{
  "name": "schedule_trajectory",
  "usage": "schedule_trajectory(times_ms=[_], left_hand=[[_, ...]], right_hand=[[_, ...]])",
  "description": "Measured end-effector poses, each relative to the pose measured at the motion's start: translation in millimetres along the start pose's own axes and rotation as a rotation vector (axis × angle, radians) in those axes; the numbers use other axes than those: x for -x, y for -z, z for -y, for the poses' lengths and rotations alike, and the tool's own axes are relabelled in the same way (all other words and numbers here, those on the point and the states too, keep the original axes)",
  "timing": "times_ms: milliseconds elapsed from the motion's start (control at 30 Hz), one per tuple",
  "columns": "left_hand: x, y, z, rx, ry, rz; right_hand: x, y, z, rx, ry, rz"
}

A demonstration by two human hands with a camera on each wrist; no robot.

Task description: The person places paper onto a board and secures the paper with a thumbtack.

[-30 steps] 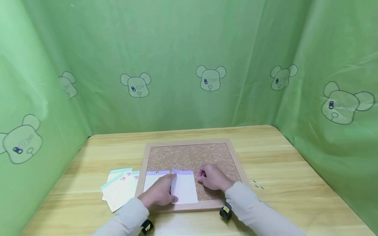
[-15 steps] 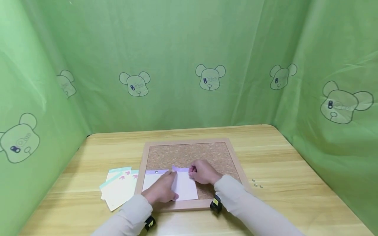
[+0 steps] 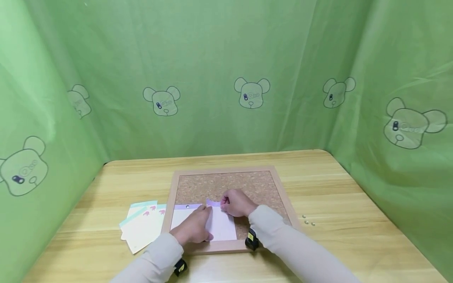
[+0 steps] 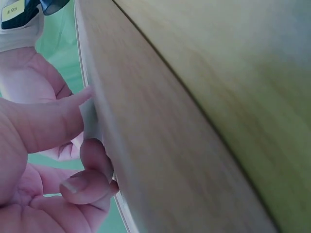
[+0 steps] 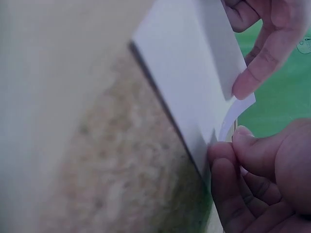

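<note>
A white note sheet with a purple top strip (image 3: 221, 226) lies on the cork board (image 3: 212, 184). My left hand (image 3: 196, 226) presses its left side, thumb near the bottom edge and a finger near the top. In the right wrist view that finger (image 5: 252, 80) lies straight on the sheet (image 5: 180, 68), whose strip curls up. My right hand (image 3: 237, 203) has thumb and index finger pinched together at the strip's right part; their tips hide what is between them. Left of it, a second purple-topped sheet (image 3: 179, 218) bears a round silver tack (image 3: 187, 206).
A fanned pile of green-topped note sheets (image 3: 141, 228) lies left of the board. Several small silver tacks (image 3: 306, 222) lie on the wooden table (image 3: 339, 196) to the right. The board's wooden frame (image 3: 226, 247) rises around the cork. Green curtains (image 3: 212, 129) enclose the table.
My right hand has moved left and slightly up, from over bare cork to the strip of the sheet. The left hand stays on the sheet.
</note>
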State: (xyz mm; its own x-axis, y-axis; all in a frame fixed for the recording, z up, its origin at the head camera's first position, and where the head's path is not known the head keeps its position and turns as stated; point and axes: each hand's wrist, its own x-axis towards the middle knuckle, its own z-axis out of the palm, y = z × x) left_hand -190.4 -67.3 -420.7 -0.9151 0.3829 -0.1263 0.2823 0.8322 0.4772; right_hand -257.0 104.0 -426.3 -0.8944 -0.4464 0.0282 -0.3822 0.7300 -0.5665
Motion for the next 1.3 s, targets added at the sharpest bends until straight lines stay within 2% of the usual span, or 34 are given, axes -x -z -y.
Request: schedule_trajectory(times_ms=[233, 567, 800, 933, 1033, 1200, 1300], left_hand=[[0.6, 2.5, -0.6, -0.007, 0.017, 0.010], [0.3, -1.7, -2.3, -0.009, 0.019, 0.028], [-0.5, -0.5, -1.8, 0.002, 0.045, 0.034], [0.0, 0.4, -1.0, 0.004, 0.030, 0.021], [-0.2, 1.0, -0.9, -0.046, 0.004, 0.008], [-3.9, 1.6, -3.4, -0.230, -0.049, 0.014], [-6.0, 1.3, -5.2, -0.307, -0.054, 0.034]], right_hand=[[-11, 3, 4, -0.004, 0.001, 0.026], [-19, -2, -1, -0.102, -0.083, 0.069], [-23, -1, 2, -0.091, -0.063, 0.107], [-25, 0, 4, -0.084, -0.065, 0.117], [-26, -1, 5, -0.069, -0.067, 0.117], [-27, -1, 7, -0.032, -0.090, 0.120], [-27, -1, 8, -0.020, -0.108, 0.122]])
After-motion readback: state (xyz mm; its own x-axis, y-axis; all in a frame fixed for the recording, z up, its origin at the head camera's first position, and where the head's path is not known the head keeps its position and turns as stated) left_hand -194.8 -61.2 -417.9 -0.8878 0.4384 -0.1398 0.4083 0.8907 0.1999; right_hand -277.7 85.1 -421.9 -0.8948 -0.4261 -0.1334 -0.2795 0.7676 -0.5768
